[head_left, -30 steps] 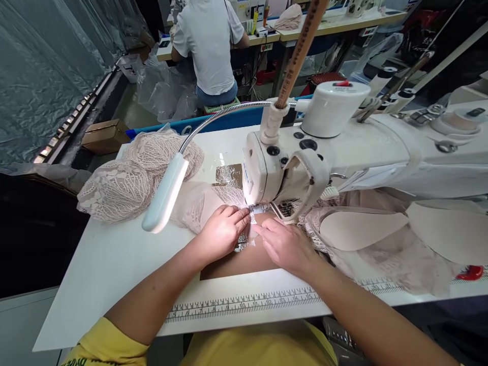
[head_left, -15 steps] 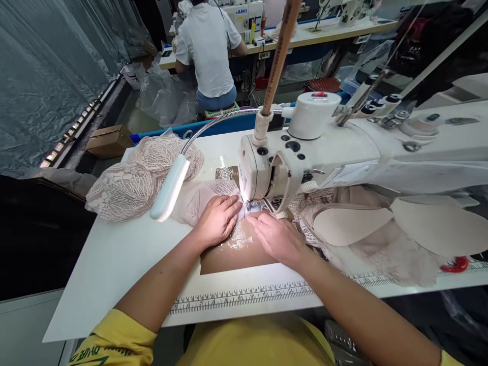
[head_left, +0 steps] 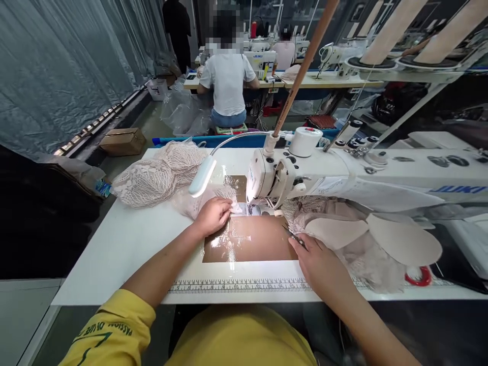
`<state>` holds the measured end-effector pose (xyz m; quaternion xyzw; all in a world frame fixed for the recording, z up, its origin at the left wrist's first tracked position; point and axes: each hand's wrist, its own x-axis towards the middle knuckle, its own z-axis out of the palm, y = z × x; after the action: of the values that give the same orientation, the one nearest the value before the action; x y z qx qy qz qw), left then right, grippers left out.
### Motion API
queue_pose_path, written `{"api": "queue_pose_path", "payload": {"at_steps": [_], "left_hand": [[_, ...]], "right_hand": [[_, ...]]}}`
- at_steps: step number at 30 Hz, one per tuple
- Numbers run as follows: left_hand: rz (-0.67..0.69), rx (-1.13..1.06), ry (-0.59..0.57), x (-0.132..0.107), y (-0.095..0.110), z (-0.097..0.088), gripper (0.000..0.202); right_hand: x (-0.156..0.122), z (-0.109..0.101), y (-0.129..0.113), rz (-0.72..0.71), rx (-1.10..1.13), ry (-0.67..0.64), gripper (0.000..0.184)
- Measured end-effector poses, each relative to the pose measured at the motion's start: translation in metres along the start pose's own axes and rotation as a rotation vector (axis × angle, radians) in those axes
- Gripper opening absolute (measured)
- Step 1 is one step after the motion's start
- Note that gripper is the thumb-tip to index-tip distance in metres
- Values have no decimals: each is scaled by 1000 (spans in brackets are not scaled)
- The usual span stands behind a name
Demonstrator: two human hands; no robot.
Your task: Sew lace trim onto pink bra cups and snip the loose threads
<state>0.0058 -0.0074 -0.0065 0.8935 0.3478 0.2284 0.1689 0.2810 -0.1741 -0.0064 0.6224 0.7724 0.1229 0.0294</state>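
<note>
My left hand lies left of the needle with its fingers curled onto a pale pink lace piece. The lace reaches toward the presser foot of the white sewing machine. In my right hand is a pair of dark, pointed thread snips, tips angled up and left. The snips are over the right part of the brown taped plate, apart from the lace. Part of the left fingers is hidden by the hand itself.
Bundled lace sits at the back left, under a lamp on a bendy neck. Beige cups and more lace lie at right, near a red ring-shaped handle. A ruler strip runs along the front edge. A co-worker sits ahead.
My right hand has left the needle area, moved right and now holds thread snips. My left hand stays on the lace, slightly back from the needle. The head view has tilted up.
</note>
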Motion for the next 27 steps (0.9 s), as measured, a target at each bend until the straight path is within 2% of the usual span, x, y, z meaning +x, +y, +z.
{"api": "queue_pose_path", "payload": {"at_steps": [2, 4, 6, 7, 10, 12, 15, 17, 19, 24, 27], "left_hand": [[58, -137, -162, -7, 13, -11, 21], [173, -273, -354, -18, 32, -21, 20], [261, -360, -471, -28, 51, -28, 23], [277, -382, -495, -32, 58, -31, 25], [205, -418, -426, -38, 64, -37, 29], [87, -408, -286, -36, 56, -38, 31], [-145, -358, -121, -27, 36, -35, 48], [-274, -378, -130, -22, 24, -29, 62], [-342, -443, -179, -19, 17, -24, 67], [-389, -564, -188, -21, 13, -15, 56], [-392, -592, -188, -21, 13, -13, 50]], "right_hand": [[4, 5, 5, -12, 9, 1, 48], [12, 7, 8, -23, 29, 4, 49], [20, 5, 10, -31, 52, -6, 49], [25, 4, 10, -33, 61, -22, 50], [35, 0, 10, -8, 65, -106, 52], [39, 0, 9, 17, 79, -131, 49], [37, 2, 11, 25, 128, -55, 44], [32, 2, 13, 5, 142, 33, 43], [27, 0, 14, -28, 138, 124, 42], [18, -12, 8, -149, 218, 310, 40], [21, -15, -2, -177, 358, 293, 43]]}}
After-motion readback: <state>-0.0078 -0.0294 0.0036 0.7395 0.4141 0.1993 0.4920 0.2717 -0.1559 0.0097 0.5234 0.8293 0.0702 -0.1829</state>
